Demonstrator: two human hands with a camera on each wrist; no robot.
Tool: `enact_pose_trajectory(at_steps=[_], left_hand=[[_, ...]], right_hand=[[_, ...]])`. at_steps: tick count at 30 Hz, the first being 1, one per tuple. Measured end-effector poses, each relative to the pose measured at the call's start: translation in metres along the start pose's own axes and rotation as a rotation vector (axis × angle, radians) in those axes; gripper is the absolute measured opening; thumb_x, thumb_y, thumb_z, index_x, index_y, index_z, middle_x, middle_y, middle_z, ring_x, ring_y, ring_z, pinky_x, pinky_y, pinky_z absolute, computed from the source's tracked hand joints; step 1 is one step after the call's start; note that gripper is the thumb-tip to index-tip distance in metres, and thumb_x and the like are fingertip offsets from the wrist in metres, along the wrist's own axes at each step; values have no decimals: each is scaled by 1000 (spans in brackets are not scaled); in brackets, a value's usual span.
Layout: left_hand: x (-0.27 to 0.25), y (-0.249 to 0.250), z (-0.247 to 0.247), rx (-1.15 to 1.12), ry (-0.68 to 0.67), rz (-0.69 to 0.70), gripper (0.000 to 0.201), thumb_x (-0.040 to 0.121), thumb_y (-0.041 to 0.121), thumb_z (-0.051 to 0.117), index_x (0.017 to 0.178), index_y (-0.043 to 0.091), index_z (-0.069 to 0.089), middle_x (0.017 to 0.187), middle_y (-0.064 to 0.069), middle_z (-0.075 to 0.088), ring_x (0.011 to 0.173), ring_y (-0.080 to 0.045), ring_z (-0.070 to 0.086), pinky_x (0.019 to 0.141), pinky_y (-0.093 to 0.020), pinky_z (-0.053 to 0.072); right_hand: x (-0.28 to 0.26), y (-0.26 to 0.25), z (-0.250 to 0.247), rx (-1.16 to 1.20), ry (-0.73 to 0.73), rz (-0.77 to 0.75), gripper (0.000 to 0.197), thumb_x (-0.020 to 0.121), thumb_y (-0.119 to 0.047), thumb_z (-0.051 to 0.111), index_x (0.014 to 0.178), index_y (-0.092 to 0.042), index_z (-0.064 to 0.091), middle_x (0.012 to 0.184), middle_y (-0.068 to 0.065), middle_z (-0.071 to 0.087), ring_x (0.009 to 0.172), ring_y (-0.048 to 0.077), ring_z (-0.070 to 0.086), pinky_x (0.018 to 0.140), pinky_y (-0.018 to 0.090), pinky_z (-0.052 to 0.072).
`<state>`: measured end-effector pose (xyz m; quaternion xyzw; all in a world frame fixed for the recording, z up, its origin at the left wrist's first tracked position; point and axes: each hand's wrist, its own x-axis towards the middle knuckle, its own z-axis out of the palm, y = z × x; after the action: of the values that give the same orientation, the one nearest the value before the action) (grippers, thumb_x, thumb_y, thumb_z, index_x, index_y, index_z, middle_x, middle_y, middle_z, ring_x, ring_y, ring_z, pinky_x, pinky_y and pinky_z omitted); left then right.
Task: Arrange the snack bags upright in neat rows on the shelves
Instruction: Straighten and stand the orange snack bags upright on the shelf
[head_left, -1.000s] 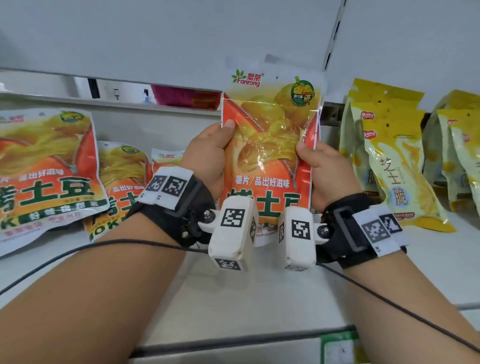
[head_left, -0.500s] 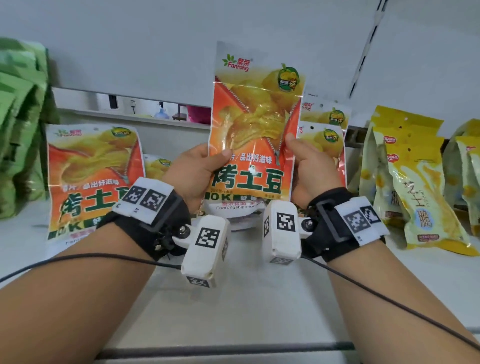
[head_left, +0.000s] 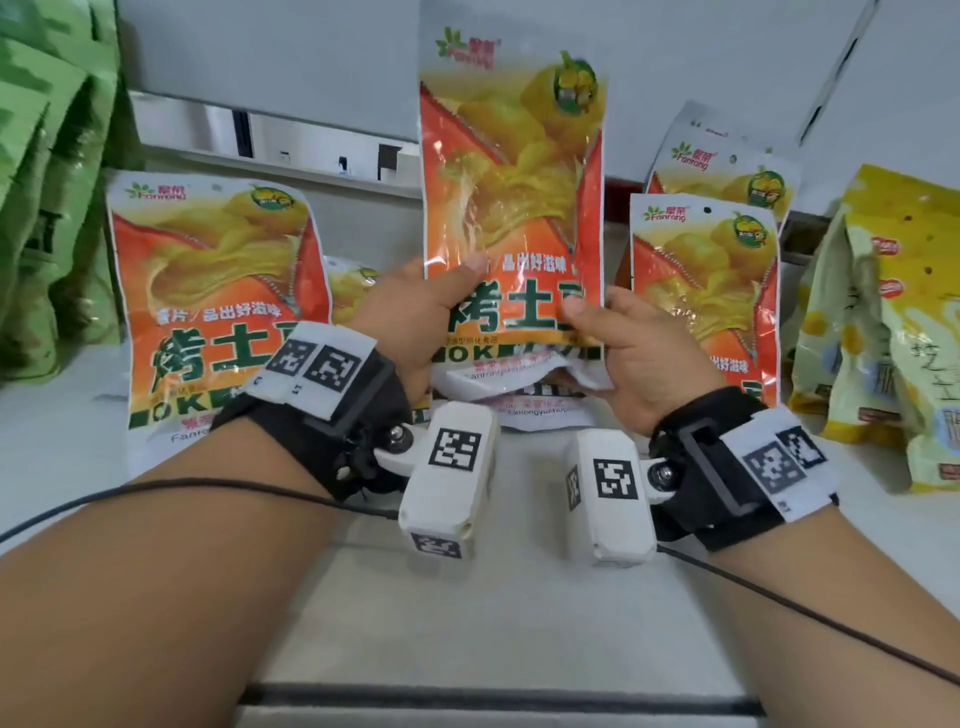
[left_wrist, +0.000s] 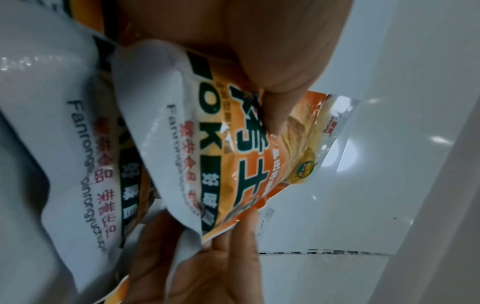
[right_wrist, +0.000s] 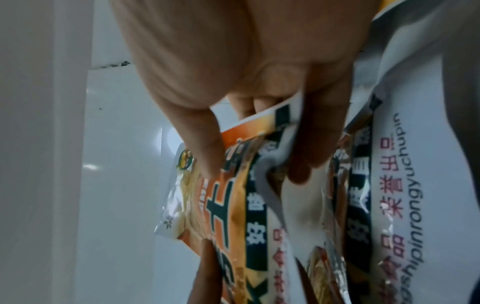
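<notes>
Here, the orange bag (head_left: 511, 208) stands upright over the middle of the shelf (head_left: 519, 597), its lower edge pinched between my two hands: left hand (head_left: 415, 317) on its left, right hand (head_left: 636, 353) on its right, thumbs in front. Matching bags (head_left: 218, 306) stand on either side; yellow bags (head_left: 893, 332) stand far right.

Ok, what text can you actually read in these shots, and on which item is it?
"Fanrong": top of the held orange bag, blurred; clearer on the left orange bag and the right orange bags.
"烤土豆": large green characters on the held bag, partly covered by the right hand.
"OK": band on the left orange bag and the held bag.
"Fanrongshipinrongyuchupin": bag bottom strips, wrist views, read in pieces.
Yellow bags: too blurred.
Wristband squares: codes, no words.
</notes>
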<state>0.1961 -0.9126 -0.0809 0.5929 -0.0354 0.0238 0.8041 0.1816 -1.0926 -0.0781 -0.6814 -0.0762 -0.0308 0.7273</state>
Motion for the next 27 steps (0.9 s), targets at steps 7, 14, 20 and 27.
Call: enact_pose_trajectory(at_steps=[7,14,20,27], left_hand=[[3,-1,-1,-23,79,81,12,88,31,66,86,20,61,71,-1,74,65,-20,72,60,-37,58],[5,1,-1,-2,121,81,21,87,31,67,94,13,60,76,-5,74,73,-27,72,72,-49,58],[1,4,2,-37,46,54,22,87,31,67,95,11,62,81,-9,75,77,-29,73,77,-54,57],[0,2,1,-64,80,65,19,86,32,68,93,15,62,84,-8,75,78,-29,73,76,-57,56]], right_hand=[[-8,-7,0,13,-256,66,39,65,-7,69,101,-16,57,81,4,68,61,13,65,54,22,53],[-7,-3,3,-112,-246,33,46,72,12,67,97,-25,56,78,-2,70,68,14,66,57,23,54],[-8,-7,3,-175,-172,-15,48,68,16,70,95,-21,57,71,-3,70,61,11,67,50,19,51],[-7,-3,5,-210,-77,-57,43,68,6,76,93,-24,58,81,1,71,69,16,67,53,22,50]])
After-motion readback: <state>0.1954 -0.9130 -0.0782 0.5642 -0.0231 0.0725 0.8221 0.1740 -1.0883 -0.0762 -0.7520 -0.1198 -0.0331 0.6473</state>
